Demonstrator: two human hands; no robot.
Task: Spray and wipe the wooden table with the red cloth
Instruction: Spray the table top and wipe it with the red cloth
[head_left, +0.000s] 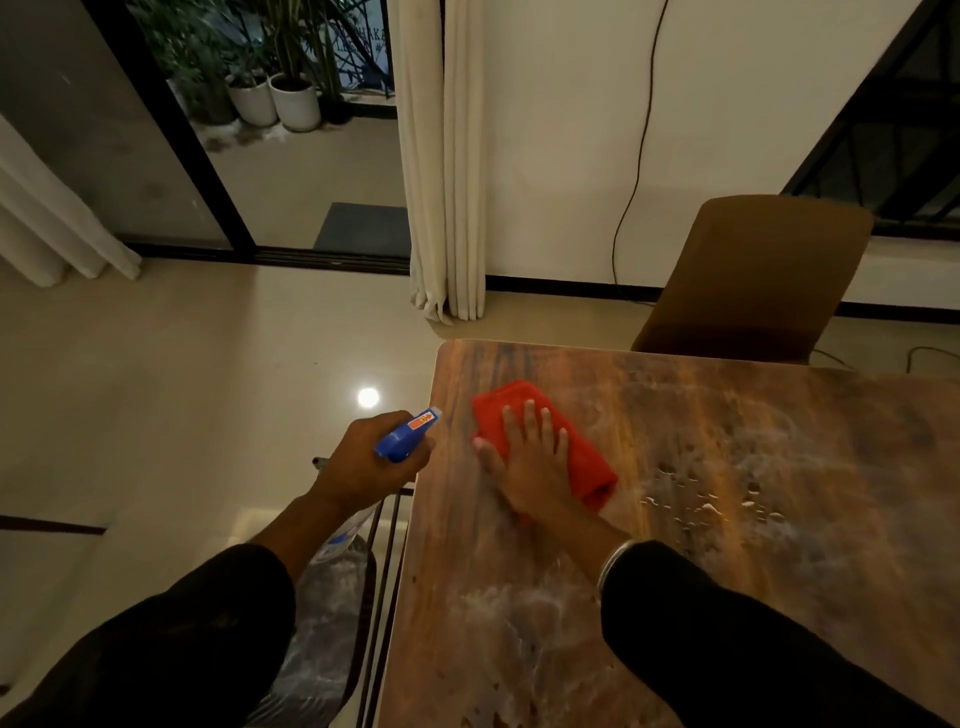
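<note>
The spray bottle (358, 499) sits in my left hand (371, 460), left of centre in the frame; its clear body hangs below my wrist, and I cannot tell how much liquid is in it. My fingers wrap around its neck, the blue trigger head (408, 434) pointing toward the worktop (753, 545). My right hand (535, 467) lies flat with fingers spread, palm pressing on the red cloth (540, 441) near the worktop's far left corner, at the frame's centre. The cloth is folded and bright red. Wet droplets and pale streaks mark the wood to its right and below.
</note>
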